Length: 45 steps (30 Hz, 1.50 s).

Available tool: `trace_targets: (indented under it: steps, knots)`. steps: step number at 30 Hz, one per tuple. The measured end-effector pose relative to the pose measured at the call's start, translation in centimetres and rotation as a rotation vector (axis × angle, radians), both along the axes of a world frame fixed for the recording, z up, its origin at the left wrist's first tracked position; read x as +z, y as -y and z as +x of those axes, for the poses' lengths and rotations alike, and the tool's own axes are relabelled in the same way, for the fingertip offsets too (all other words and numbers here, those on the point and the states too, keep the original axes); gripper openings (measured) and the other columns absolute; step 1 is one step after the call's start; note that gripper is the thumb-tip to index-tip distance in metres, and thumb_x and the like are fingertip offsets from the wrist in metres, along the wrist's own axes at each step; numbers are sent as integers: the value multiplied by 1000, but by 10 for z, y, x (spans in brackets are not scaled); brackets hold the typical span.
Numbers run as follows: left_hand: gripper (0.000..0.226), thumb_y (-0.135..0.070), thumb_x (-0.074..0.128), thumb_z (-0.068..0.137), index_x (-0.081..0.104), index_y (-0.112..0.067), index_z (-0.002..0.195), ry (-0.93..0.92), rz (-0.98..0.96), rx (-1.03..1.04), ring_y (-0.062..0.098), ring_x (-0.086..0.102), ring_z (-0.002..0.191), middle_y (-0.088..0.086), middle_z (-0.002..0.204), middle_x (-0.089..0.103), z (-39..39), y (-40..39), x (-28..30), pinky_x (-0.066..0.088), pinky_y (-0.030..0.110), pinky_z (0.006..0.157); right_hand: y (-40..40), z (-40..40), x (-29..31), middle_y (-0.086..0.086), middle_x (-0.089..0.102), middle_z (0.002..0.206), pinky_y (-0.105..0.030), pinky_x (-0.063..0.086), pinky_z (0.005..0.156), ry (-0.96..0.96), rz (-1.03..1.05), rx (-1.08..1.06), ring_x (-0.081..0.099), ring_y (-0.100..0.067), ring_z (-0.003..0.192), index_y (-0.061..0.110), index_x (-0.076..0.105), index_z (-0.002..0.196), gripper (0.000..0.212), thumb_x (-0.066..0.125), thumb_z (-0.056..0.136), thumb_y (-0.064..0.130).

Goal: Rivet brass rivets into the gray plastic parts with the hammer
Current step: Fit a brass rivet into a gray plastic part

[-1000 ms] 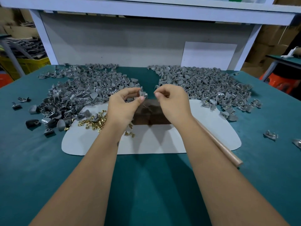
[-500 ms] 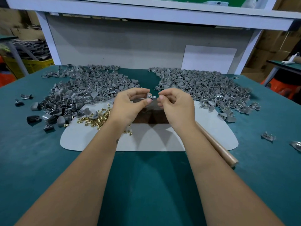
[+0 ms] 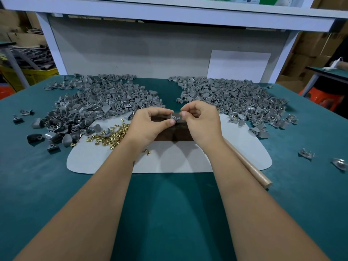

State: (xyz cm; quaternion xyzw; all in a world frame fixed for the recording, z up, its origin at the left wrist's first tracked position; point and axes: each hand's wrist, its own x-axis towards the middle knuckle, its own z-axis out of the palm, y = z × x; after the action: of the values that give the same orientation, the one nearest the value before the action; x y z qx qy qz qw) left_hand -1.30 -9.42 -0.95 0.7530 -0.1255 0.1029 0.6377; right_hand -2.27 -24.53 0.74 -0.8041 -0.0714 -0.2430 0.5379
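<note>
Gray plastic part pinched in left hand | right hand just beside

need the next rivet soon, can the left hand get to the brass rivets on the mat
Probably yes: the brass rivets lie loose beside the left hand, nothing covering them, though it is pinching a gray part.

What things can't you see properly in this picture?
Head view:
- Hammer: only the wooden handle shows; the right forearm hides the head.
- Rivet in the right hand: too small, hidden by fingertips.
- Gray part in the left hand: its hole is too small to see.
- Dark block: mostly covered by both hands.
</note>
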Motion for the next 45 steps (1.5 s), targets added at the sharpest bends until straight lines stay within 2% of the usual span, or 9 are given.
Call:
trace_targets:
  steps: [4,8,11,17,27,35,37,40,45]
  knots:
    - [23,-10,81,78,73,-29,88,-11,12,-1,-3,66,77,-13,82,72,1,-2,-1,54,20,80,-1,0,-1,12,62,73,-10,44,69,-15,-37,29,58,-1,71,18,66,76,19,65,84,1]
    - [24,-5,79,79,73,-25,91,-1,1,-34,0,64,75,-9,79,69,1,-1,-1,52,19,79,-1,2,-3,10,63,74,-11,43,68,-33,-73,34,58,-4,72,17,68,79,15,65,85,4]
    - [25,-2,78,79,72,-22,91,3,1,-40,2,64,76,-4,79,69,1,0,0,51,16,76,-2,3,-5,9,64,76,-17,46,71,-43,-101,27,59,-7,75,16,68,80,13,65,85,6]
    - [25,-1,79,78,71,-22,89,-4,-1,-22,-3,63,66,-5,74,68,0,1,1,51,11,68,-3,5,-6,6,66,79,-30,49,78,-60,-132,5,60,-13,80,18,68,80,11,64,85,8]
    - [25,1,79,76,72,-21,86,-27,-33,-22,-2,63,67,-10,72,70,-4,3,3,54,12,70,-4,5,-8,9,64,82,-32,49,80,-45,-161,-3,58,-11,81,20,66,81,11,64,86,11]
    - [25,4,78,76,72,-18,85,-35,-49,-32,-5,63,64,-13,66,70,-5,4,4,51,10,65,-7,4,-7,14,58,78,-41,47,84,-24,-217,-13,52,-9,77,24,63,76,15,64,86,13]
    - [24,4,78,75,72,-16,87,-37,-53,-38,-4,63,65,-11,68,70,-5,3,4,52,11,66,-7,3,-5,14,55,79,-42,46,85,-7,-269,-18,54,-13,82,24,60,75,17,63,86,11]
    - [25,5,77,76,72,-11,95,-39,-48,-48,0,63,68,-2,77,69,-4,2,3,53,13,71,-8,2,-1,7,52,86,-39,43,86,62,-455,-26,54,-24,102,19,58,77,16,61,87,7]
    - [24,8,74,78,73,-12,90,-76,-102,-74,2,68,67,-7,71,74,-5,0,3,57,16,67,-9,4,6,-6,56,93,-29,33,80,150,-769,-21,48,-25,97,11,58,86,7,56,87,4]
